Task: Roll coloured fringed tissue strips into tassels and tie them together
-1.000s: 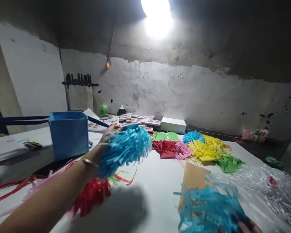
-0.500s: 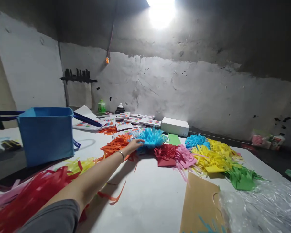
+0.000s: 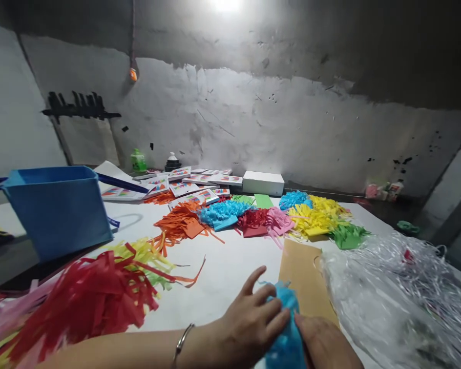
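Note:
A blue fringed paper bundle [image 3: 286, 351] is close in front of me, over the near part of the table. My left hand [image 3: 249, 320], with a bracelet at the wrist, lies across it; the index finger sticks out and the other fingers curl onto the blue paper. From the right, my right hand [image 3: 326, 343] pinches the bundle's edge, its thumb on top and its other fingers hidden below. Partly under the bundle's far end lies a brown cardboard sheet [image 3: 303, 271].
Further back sit fringed bundles in orange [image 3: 180, 220], blue [image 3: 225, 210], dark red [image 3: 253, 220], pink [image 3: 278, 220], yellow [image 3: 318, 215] and green [image 3: 348, 236]. Red strips [image 3: 96, 297] and a blue fabric box [image 3: 59, 210] stand left. Clear plastic [image 3: 380, 302] spreads right. A white box [image 3: 263, 183] is behind.
My left hand has drawn back from the far blue pile to near my body. My right hand has come into view, and both now hold a blue bundle. The view has turned right.

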Tool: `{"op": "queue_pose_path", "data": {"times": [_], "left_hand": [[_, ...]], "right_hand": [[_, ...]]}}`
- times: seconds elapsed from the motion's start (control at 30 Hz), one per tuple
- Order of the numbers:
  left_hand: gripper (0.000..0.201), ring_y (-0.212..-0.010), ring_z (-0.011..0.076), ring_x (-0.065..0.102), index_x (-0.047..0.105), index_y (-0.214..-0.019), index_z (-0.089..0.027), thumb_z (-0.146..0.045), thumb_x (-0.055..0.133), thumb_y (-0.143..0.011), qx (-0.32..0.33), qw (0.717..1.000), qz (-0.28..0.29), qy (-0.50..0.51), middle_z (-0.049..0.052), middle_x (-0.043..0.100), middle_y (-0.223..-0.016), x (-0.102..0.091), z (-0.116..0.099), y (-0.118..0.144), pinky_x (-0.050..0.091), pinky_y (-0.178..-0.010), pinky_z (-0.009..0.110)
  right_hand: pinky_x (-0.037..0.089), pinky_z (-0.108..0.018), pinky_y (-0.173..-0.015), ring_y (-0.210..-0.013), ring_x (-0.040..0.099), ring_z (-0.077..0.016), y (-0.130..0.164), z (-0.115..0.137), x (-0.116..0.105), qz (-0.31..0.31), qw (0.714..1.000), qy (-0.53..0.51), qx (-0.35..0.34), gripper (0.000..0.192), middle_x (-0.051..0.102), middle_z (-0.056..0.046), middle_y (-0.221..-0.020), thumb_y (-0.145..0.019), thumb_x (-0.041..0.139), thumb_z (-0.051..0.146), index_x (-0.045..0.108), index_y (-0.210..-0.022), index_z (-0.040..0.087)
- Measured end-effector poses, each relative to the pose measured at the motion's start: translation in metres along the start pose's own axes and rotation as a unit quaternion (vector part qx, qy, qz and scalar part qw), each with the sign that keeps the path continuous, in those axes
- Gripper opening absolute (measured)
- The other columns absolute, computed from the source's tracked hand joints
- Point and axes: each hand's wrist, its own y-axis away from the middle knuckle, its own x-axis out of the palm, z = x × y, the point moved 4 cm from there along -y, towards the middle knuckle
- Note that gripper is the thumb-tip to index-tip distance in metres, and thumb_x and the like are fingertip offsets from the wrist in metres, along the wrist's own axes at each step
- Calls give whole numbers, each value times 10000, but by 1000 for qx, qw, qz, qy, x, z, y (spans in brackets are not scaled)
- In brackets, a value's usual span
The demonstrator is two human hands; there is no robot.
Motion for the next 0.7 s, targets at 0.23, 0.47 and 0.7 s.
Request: {"op": "queue_pose_path", "data": {"times": [0.23, 0.47, 0.7], "left_hand": [[251, -662, 224, 596, 608, -641, -226, -382, 706, -811, -73, 992, 99, 0, 24, 646, -667, -36, -5, 33, 474, -851, 451], [506, -1119, 278, 611, 574, -1304, -228, -493, 654, -881, -239, 950, 61, 191, 139, 603, -1301, -69, 14, 35, 497, -939, 380], [309, -742, 162, 612, 629, -1024, -194, -32, 502, -794, -253, 934, -14, 253, 62, 651, -950, -18, 7, 37, 499, -684, 272]], "right_hand": [[566, -375, -895, -920, 748, -221, -27, 34, -25, 41, 998, 35, -44, 493, 775, -68, -1025, -886, 393, 69, 601, -1317, 187], [472, -410, -1062, -1129, 681, -223, -51, 53, -56, 44, 980, 80, -175, 394, 733, -90, -1178, -987, 362, 106, 655, -1249, 139], [354, -415, -1155, -1085, 692, -183, -59, 63, -75, -13, 986, 46, -157, 401, 770, -63, -1078, -1022, 327, 107, 709, -1139, 142]]}}
